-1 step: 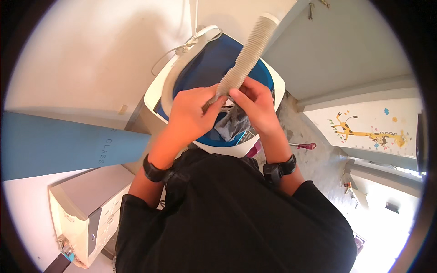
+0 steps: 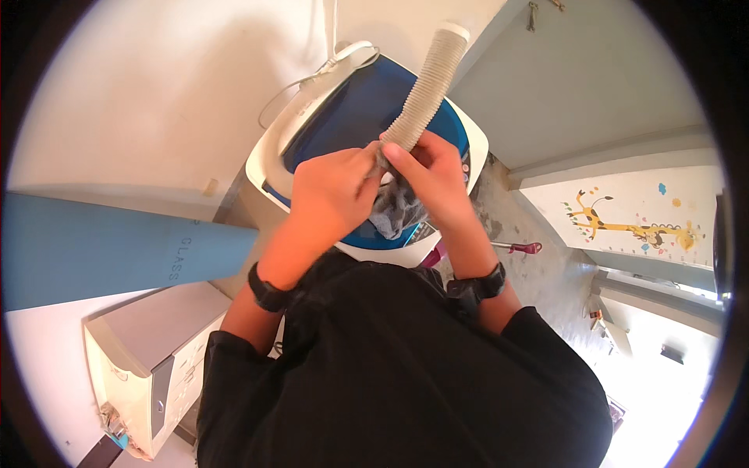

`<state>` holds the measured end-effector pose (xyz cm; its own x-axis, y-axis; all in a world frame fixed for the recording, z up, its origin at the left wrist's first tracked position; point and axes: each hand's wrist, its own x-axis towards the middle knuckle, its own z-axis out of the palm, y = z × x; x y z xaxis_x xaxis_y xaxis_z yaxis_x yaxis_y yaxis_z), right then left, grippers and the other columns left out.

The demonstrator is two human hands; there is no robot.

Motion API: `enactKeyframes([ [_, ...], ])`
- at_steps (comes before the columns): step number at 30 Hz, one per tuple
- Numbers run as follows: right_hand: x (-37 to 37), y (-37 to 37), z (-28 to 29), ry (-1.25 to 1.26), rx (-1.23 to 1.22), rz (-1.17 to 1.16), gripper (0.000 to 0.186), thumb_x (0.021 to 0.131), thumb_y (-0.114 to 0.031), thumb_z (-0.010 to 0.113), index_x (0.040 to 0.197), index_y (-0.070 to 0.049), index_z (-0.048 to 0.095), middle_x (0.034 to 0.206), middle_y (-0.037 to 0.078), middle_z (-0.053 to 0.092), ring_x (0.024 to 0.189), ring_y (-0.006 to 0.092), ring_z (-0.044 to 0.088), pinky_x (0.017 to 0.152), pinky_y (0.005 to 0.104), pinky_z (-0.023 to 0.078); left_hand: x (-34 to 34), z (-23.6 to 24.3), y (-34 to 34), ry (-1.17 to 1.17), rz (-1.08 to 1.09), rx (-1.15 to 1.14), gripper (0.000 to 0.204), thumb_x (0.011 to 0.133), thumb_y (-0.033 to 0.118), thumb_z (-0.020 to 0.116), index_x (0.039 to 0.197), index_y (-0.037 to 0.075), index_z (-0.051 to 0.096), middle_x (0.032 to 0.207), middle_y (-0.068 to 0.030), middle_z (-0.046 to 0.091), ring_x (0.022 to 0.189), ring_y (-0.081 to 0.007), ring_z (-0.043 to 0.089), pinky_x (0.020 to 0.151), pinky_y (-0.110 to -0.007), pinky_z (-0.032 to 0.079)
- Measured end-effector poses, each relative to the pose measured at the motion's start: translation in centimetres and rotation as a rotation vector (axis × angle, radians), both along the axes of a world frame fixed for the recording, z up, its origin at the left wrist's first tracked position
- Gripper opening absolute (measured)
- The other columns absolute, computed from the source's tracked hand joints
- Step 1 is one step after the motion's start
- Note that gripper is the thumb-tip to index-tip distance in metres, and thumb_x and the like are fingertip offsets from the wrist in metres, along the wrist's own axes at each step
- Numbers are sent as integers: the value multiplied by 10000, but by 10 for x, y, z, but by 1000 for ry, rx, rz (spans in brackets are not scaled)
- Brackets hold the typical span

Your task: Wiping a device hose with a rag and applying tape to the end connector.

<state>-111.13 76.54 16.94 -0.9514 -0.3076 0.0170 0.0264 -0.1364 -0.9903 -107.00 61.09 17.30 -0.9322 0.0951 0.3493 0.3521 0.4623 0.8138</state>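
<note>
A ribbed beige flexible hose (image 2: pixel 425 90) slants up and away from my hands, its pale collar end near the wall. My right hand (image 2: pixel 438 175) is closed round its lower part, thumb pressed on the front. My left hand (image 2: pixel 331 191) pinches at the hose's grey lower end, fingers partly hidden. Both hands are over a white washing machine (image 2: pixel 477 140) with a dark blue lid (image 2: pixel 347 109). Just below my fingers a crumpled dark grey bag-like piece (image 2: pixel 394 210) lies on the machine; its kind is unclear.
A thick pale tube (image 2: pixel 273 168) and a white cable (image 2: pixel 292 86) run along the machine's left side. A tall blue panel (image 2: pixel 117 249) stands at left, above a cream cabinet (image 2: pixel 156 351). A purple-handled tool (image 2: pixel 524 248) lies right, near a wall with a giraffe sticker (image 2: pixel 624 226).
The hose has shifted slightly left and bends more sharply just above my right hand. My left hand's fingers have moved up and closer to the hose's lower end.
</note>
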Motion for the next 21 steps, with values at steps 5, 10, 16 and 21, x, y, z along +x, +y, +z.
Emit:
enactKeyframes([
  [5, -3, -14, -3, -119, 37, -106, 226, 879, -180, 712, 980, 12, 646, 864, 31, 654, 788, 68, 580, 692, 229, 472, -2, -7, 3, 268, 139, -449, 89, 758, 44, 642, 844, 25, 659, 713, -87, 654, 604, -230, 622, 513, -351, 461],
  [10, -1, 9, -9, 77, -151, 155, 256, 911, -53, 632, 1148, 33, 588, 979, 44, 654, 876, 94, 606, 770, 256, 514, 1, 10, -10, -342, -31, 315, 213, 823, 106, 672, 1021, 34, 701, 696, -128, 636, 531, -209, 548, 518, -303, 438],
  [16, -1, 28, -29, 101, 109, 67, 211, 895, -78, 655, 1081, 18, 626, 867, -12, 623, 737, 38, 544, 662, 188, 450, -1, 12, -8, -96, 98, 59, 249, 872, 133, 675, 1076, -10, 678, 729, -62, 675, 613, -67, 538, 559, -227, 421],
  [21, 4, 37, -16, 60, 22, 389, 200, 838, -74, 711, 1021, -25, 647, 754, -55, 519, 676, 47, 483, 637, 194, 420, 0, 4, -10, -1, 187, -9, 262, 862, 164, 694, 1054, -15, 679, 709, -72, 663, 586, -89, 522, 541, -245, 420],
])
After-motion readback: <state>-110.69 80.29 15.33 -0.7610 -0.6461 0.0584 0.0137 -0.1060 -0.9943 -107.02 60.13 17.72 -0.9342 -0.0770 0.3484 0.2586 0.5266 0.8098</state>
